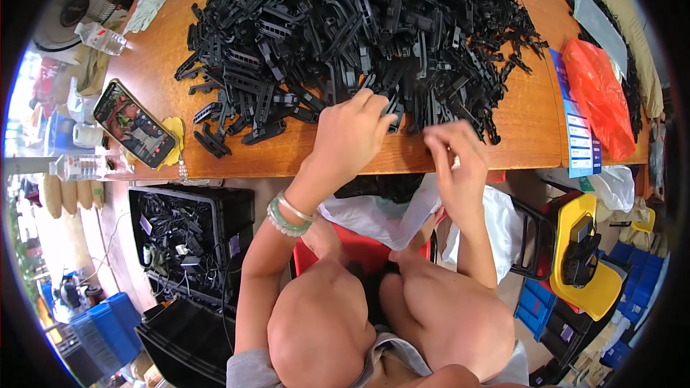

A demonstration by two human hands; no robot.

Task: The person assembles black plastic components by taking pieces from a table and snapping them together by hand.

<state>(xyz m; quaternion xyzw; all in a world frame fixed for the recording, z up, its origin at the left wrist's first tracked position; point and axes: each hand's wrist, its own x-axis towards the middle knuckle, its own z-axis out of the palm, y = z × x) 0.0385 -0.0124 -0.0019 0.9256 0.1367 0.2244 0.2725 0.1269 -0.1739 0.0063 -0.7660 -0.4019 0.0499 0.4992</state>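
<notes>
Head view shows the left hand (352, 133) closed on a black plastic part (392, 111) at the near edge of the big heap (359, 29), the right hand (456, 154) pinched beside it, contents unclear, most parts seemingly untouched beyond both hands.
</notes>
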